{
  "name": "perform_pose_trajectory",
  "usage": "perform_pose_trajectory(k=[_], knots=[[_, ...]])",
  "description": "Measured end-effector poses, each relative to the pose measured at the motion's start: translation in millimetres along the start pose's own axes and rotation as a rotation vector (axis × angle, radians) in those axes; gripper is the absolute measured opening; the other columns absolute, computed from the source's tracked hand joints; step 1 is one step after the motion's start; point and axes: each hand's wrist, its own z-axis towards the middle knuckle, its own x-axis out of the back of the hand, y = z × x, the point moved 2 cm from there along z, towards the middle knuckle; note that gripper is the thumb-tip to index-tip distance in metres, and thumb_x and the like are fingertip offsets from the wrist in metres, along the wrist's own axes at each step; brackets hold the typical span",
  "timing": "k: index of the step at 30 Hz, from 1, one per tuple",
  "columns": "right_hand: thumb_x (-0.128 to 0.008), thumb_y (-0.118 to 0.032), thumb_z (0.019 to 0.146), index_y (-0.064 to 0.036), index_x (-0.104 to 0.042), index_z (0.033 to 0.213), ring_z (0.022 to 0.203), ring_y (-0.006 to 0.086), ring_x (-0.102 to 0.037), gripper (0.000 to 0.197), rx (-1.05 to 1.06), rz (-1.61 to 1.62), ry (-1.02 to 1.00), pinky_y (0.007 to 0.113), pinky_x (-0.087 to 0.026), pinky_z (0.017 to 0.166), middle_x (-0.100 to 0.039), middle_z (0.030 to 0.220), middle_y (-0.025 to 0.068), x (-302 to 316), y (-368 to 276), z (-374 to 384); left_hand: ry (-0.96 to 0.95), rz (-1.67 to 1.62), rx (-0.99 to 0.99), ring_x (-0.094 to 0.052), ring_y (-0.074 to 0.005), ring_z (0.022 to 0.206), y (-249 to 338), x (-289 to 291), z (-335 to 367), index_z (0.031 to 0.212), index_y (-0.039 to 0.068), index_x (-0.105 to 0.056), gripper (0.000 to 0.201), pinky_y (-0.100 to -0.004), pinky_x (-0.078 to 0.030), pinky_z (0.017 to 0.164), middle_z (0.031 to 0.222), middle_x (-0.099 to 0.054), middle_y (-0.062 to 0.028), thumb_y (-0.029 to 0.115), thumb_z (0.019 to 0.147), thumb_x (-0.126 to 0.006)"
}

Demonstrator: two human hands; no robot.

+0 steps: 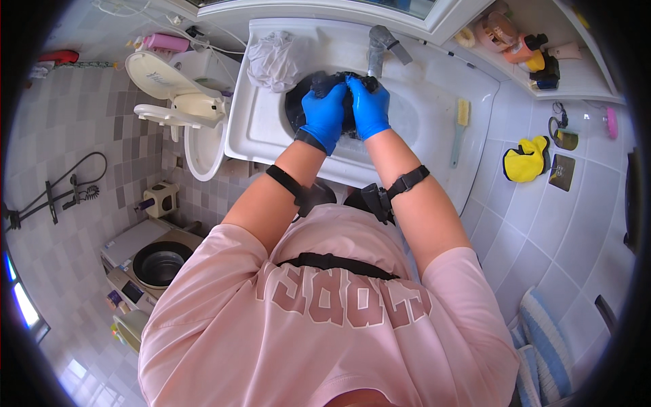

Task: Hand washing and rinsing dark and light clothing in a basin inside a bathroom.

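Note:
In the white washbasin, both of my hands wear blue gloves and are closed on one bunched black cloth. My left hand grips its left part, and my right hand grips it just beside, the two almost touching. Below them sits a round black tub, partly covered by my hands. The cloth looks wet, and its exact kind does not show. A crumpled white cloth lies on the basin's ledge, left of my hands. Behind my right hand stands the grey faucet.
On the basin's right ledge lies a pale-handled brush. A yellow cloth hangs on the right wall. Bottles fill an upper-right shelf. The toilet stands at left, with a washing machine nearer me.

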Motion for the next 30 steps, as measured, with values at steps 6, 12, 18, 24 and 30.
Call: perform_pose_trajectory(k=[6, 12, 18, 24, 30], knots=[[-0.076, -0.018, 0.087, -0.0004, -0.067, 0.094, 0.083, 0.0215, -0.063, 0.021, -0.213, 0.570, -0.104, 0.036, -0.051, 0.079, -0.068, 0.089, 0.0103, -6.6, -2.7, -10.2, 0.029, -0.077, 0.034, -0.070, -0.0188, 0.087, -7.0, 18.8, 5.3, 0.113, -0.002, -0.069, 0.026, -0.0315, -0.057, 0.080, 0.102, -0.072, -0.0090, 0.010, 0.089, -0.070], [-0.075, -0.035, 0.090, -0.0031, -0.048, 0.137, 0.117, 0.0223, -0.057, 0.063, -0.186, 0.568, -0.198, 0.034, -0.048, 0.095, -0.060, 0.126, 0.0108, 8.8, -5.1, -32.9, -0.010, -0.332, 0.200, -0.067, -0.0249, 0.107, 0.1, 39.7, 2.3, 0.127, 0.006, -0.064, 0.038, -0.0390, -0.055, 0.094, 0.119, -0.069, -0.0107, 0.028, 0.096, -0.063], [-0.059, -0.051, 0.097, -0.0099, -0.045, 0.147, 0.129, 0.0263, -0.054, 0.066, -0.925, 1.103, -0.497, 0.040, -0.048, 0.101, -0.056, 0.142, 0.0071, 19.5, -18.7, -50.0, -0.019, -0.160, 0.126, -0.067, -0.0225, 0.107, 6.6, 38.1, -15.5, 0.128, 0.005, -0.063, 0.038, -0.0374, -0.054, 0.094, 0.118, -0.069, -0.0091, 0.027, 0.097, -0.065], [-0.063, -0.044, 0.096, -0.0110, -0.056, 0.138, 0.119, 0.0266, -0.062, 0.054, -0.899, 1.264, -0.452, 0.044, -0.049, 0.105, -0.063, 0.133, 0.0100, 35.7, -2.8, -36.8, -0.243, -0.141, 0.177, -0.070, -0.0185, 0.098, 17.1, 28.4, -34.2, 0.122, 0.001, -0.066, 0.032, -0.0312, -0.056, 0.088, 0.113, -0.071, -0.0087, 0.019, 0.096, -0.068], [-0.063, -0.039, 0.097, -0.0098, -0.054, 0.140, 0.119, 0.0241, -0.062, 0.052, -0.890, 1.186, -0.515, 0.041, -0.050, 0.103, -0.063, 0.131, 0.0083, 42.8, -10.7, -43.0, -0.105, -0.155, 0.162, -0.070, -0.0195, 0.095, 15.9, 26.0, -35.4, 0.124, -0.001, -0.064, 0.035, -0.0324, -0.057, 0.086, 0.113, -0.071, -0.0099, 0.023, 0.098, -0.065]])
